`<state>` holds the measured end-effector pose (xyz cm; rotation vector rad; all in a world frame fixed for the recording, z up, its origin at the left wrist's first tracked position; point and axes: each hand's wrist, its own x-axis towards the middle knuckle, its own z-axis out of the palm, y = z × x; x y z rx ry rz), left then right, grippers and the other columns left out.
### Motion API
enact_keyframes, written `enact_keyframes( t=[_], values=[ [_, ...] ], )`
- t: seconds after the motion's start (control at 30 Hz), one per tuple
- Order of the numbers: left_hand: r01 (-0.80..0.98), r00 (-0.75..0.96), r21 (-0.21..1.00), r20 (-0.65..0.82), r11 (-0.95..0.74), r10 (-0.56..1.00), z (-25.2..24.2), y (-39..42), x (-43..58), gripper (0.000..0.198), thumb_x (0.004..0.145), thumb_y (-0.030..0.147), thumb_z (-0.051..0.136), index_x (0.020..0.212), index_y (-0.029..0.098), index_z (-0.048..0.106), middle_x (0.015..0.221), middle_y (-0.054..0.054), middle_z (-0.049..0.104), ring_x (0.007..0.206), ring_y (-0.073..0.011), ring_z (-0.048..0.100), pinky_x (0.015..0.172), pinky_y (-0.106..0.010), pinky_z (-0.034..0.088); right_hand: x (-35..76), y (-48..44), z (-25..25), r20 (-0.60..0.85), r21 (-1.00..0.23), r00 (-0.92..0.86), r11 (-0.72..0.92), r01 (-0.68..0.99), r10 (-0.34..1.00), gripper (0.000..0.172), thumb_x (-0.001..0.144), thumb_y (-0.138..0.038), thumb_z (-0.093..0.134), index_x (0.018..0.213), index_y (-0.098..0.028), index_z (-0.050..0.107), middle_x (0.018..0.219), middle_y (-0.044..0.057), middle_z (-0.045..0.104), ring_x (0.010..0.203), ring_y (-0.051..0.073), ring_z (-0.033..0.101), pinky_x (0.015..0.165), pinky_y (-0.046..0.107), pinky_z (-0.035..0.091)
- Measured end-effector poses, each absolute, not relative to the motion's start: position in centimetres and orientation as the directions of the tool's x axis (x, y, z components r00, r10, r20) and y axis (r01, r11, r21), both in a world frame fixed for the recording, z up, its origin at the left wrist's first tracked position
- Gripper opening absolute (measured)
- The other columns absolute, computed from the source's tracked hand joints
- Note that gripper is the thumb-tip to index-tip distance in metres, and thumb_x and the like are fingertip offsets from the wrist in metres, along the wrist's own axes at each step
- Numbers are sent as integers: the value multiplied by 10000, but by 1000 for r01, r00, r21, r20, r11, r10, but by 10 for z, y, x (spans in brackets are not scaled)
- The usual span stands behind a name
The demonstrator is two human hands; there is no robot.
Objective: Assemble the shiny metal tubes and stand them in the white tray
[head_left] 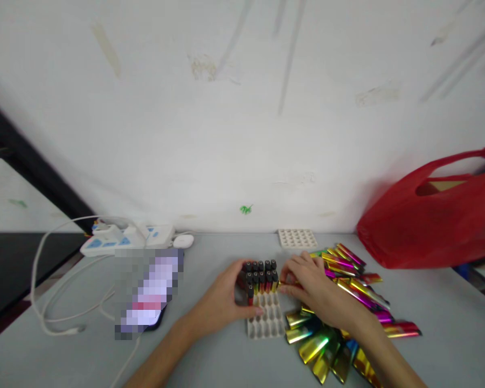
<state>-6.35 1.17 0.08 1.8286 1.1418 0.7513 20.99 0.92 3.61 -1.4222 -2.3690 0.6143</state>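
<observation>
A pale moulded tray (267, 323) with rows of hollows lies on the grey table. Its far rows hold several small upright tubes (261, 277) with black tops and red or gold bodies; the near hollows show bare. My left hand (222, 302) is wrapped round the tray's left side, thumb across its front and fingers behind the tubes. At the right edge of the tray, my right hand (309, 283) has its fingers pinched together, with a bit of gold showing at the tips; what it holds is mostly hidden. Beneath and beside this hand spread shiny metallic sleeves (317, 345) in gold, magenta, green and red.
Another pale tray (298, 238) lies against the white wall. A red bag (424, 231) stands at the back right. On the left are a phone (153, 291) with a blurred screen, a white power strip (127, 240), a white charger (183, 241) and loose cables (60, 332).
</observation>
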Motion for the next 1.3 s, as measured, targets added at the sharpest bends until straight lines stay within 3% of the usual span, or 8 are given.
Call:
enact_keyframes(
  t=[0.23, 0.47, 0.6, 0.77, 0.87, 1.0, 1.13, 1.3],
  values=[
    [410, 410, 878, 63, -246, 910, 0, 12, -63, 896, 659, 239, 1043, 1448, 230, 620, 1335, -95, 738, 1128, -317, 691, 979, -423, 572, 207, 17, 37, 195, -663, -224, 297, 687, 955, 255, 1133, -442, 540, 989, -237, 590, 890, 26, 708, 877, 259, 631, 869, 411, 419],
    [413, 416, 879, 50, -237, 908, -1, 12, -63, 885, 676, 266, 1049, 1446, 218, 616, 1290, -91, 747, 1064, -291, 692, 945, -405, 576, 210, 25, 34, 103, -947, 3, 96, 308, 995, 352, 1014, -572, 659, 915, -244, 574, 710, 2, 723, 678, 226, 667, 661, 329, 455],
    [391, 415, 890, 59, -236, 908, 2, 11, -63, 850, 686, 270, 1033, 1427, 220, 621, 1270, -87, 754, 1045, -285, 696, 925, -397, 596, 212, 27, 40, -29, -999, 113, -33, 39, 993, 460, 854, -609, 853, 1023, -205, 714, 728, 31, 773, 681, 225, 697, 646, 314, 486],
    [385, 417, 892, 61, -237, 907, 3, 11, -62, 844, 682, 261, 1043, 1415, 226, 626, 1284, -85, 751, 1060, -288, 694, 924, -396, 591, 210, 24, 53, -169, -905, -98, -193, -380, 981, 471, 808, -406, 969, 1190, -180, 813, 1091, 90, 839, 817, 153, 723, 776, 269, 584],
    [393, 419, 887, 61, -242, 906, 1, 11, -63, 836, 680, 235, 1046, 1404, 223, 628, 1267, -72, 752, 1054, -282, 687, 919, -386, 572, 206, 20, 56, -195, -830, -200, -271, -487, 960, 393, 804, -300, 976, 1135, -181, 802, 1060, 63, 823, 769, 120, 717, 733, 228, 591],
    [401, 425, 880, 69, -257, 902, -1, 11, -64, 845, 682, 231, 1046, 1412, 224, 621, 1268, -63, 747, 1058, -281, 681, 929, -384, 558, 198, 12, 57, -157, -792, -301, -302, -531, 941, 247, 837, -234, 897, 993, -214, 706, 816, -3, 768, 665, 123, 686, 624, 206, 551],
    [407, 414, 882, 52, -236, 909, 0, 11, -63, 841, 690, 233, 1039, 1419, 222, 619, 1255, -62, 745, 1029, -273, 680, 918, -382, 559, 194, 5, 55, -107, -774, -414, -336, -536, 904, 99, 935, -254, 714, 1016, -240, 658, 566, -67, 599, 446, 111, 509, 437, 188, 378],
    [376, 426, 896, 59, -236, 903, 1, 11, -63, 824, 692, 216, 1026, 1410, 222, 620, 1261, -63, 742, 1045, -274, 678, 915, -373, 556, 188, 3, 55, -143, -824, -378, -321, -466, 915, 230, 962, -340, 799, 1090, -261, 625, 793, -19, 754, 456, 73, 487, 426, 171, 300]
  ],
)
